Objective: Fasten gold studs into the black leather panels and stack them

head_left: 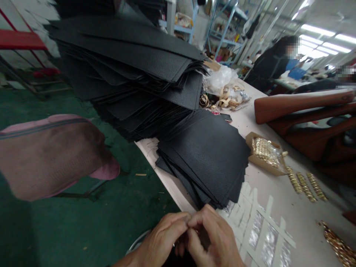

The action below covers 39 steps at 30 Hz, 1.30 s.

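Note:
At the bottom middle, my left hand (164,237) and my right hand (213,237) meet with fingertips pinched together. Something small seems to sit between the fingers, but they hide it. A gold glint shows below the thumbs. Just beyond the hands lies a stack of black leather pieces (211,148) on the table. To the right of my right hand are pale tape strips (256,222) over clear plastic packing.
A larger pile of black leather sheets (125,66) rises behind. On the table (294,211) stand a cardboard box (264,168) of gold chain and several gold chain pieces (317,187). Brown leather bags (303,107) are at right. A cloth-draped stool (52,155) stands left; a person (269,63) works behind.

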{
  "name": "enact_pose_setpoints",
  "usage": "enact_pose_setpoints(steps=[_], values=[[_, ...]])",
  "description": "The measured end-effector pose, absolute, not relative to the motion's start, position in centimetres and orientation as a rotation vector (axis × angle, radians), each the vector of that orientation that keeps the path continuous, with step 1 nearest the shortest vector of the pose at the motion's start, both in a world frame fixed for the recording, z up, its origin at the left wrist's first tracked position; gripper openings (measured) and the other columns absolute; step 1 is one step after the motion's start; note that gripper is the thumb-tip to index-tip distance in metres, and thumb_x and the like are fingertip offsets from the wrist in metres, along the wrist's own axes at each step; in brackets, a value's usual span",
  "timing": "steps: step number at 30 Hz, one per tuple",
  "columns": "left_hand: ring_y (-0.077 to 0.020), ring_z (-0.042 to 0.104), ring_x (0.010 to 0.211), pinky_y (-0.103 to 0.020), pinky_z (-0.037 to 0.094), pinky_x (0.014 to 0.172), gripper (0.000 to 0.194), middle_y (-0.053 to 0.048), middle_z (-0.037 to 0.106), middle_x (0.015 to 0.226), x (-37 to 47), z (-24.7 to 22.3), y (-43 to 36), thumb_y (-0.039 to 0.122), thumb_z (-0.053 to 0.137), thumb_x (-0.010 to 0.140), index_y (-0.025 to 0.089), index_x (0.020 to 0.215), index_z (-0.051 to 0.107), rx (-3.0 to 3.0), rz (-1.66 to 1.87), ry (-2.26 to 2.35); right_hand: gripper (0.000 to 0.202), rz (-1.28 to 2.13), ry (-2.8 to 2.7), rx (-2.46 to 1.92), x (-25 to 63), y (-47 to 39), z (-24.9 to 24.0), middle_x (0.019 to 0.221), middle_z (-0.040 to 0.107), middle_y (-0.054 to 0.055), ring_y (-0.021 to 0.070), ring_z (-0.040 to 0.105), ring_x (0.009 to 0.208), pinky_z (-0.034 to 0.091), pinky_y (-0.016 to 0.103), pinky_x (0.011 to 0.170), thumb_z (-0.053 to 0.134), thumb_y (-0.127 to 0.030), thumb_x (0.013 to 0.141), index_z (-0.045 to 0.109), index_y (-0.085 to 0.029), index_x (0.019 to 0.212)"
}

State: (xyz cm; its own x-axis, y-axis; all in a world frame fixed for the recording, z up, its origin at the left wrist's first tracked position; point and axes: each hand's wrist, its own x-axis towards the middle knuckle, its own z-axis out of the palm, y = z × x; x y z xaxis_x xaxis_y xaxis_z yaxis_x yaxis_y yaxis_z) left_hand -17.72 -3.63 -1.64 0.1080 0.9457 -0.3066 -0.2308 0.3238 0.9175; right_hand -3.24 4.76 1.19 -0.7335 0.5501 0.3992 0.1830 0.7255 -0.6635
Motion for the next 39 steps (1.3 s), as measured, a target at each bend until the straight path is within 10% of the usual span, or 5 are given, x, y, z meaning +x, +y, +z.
enact_pose_setpoints(steps=[10, 18, 30, 35, 39], values=[[-0.0049, 0.022, 0.042, -0.019, 0.021, 0.044, 0.037, 0.011, 0.029, 0.046, -16.8, -1.4, -3.5, 0.051, 0.073, 0.078, 0.017, 0.080, 0.061, 0.439, 1.351, 1.027, 0.011, 0.425, -2.274, -0.990, -3.5, 13.9, 7.4, 0.083, 0.074, 0.001, 0.0158, 0.068, 0.069, 0.051, 0.026, 0.067, 0.063, -0.032, 0.090, 0.067, -0.023, 0.084], [-0.0025, 0.034, 0.045, -0.020, 0.027, 0.044, 0.044, -0.001, 0.061, 0.082, -15.9, -0.2, -3.1, 0.054, 0.063, 0.086, 0.016, 0.107, 0.067, 0.313, 1.504, 1.323, 0.021, 0.005, -2.539, -0.967, -4.1, 16.7, 4.2, 0.080, 0.068, 0.006, 0.0216, 0.062, 0.075, 0.044, 0.032, 0.070, 0.050, -0.033, 0.098, 0.059, -0.020, 0.084], [-0.0087, 0.038, 0.047, -0.022, 0.032, 0.047, 0.043, 0.004, 0.049, 0.051, -14.9, -1.3, -3.8, 0.046, 0.075, 0.076, 0.018, 0.052, 0.052, 0.511, 1.256, 1.389, 0.014, 0.914, -2.262, -1.043, 5.1, 6.8, 2.0, 0.087, 0.075, 0.000, 0.0144, 0.070, 0.074, 0.054, 0.024, 0.068, 0.061, -0.032, 0.094, 0.073, -0.025, 0.095], [-0.0091, 0.043, 0.047, -0.020, 0.032, 0.044, 0.029, 0.003, 0.058, 0.055, -14.1, -0.1, -4.0, 0.040, 0.073, 0.079, 0.016, 0.066, 0.065, 0.591, 1.027, 1.260, 0.028, 1.231, -1.907, -1.366, 8.3, 5.4, 2.3, 0.092, 0.075, 0.004, 0.0167, 0.071, 0.081, 0.058, 0.029, 0.075, 0.059, -0.038, 0.094, 0.066, -0.022, 0.116], [-0.0111, 0.055, 0.052, -0.019, 0.041, 0.047, 0.025, -0.003, 0.069, 0.069, -12.8, 0.3, -4.2, 0.041, 0.073, 0.079, 0.015, 0.082, 0.072, 0.483, 1.039, 1.097, 0.029, 1.438, -1.542, -1.473, 10.1, 3.8, 1.8, 0.084, 0.074, 0.006, 0.0187, 0.071, 0.078, 0.059, 0.030, 0.071, 0.067, -0.043, 0.087, 0.067, -0.016, 0.097]])
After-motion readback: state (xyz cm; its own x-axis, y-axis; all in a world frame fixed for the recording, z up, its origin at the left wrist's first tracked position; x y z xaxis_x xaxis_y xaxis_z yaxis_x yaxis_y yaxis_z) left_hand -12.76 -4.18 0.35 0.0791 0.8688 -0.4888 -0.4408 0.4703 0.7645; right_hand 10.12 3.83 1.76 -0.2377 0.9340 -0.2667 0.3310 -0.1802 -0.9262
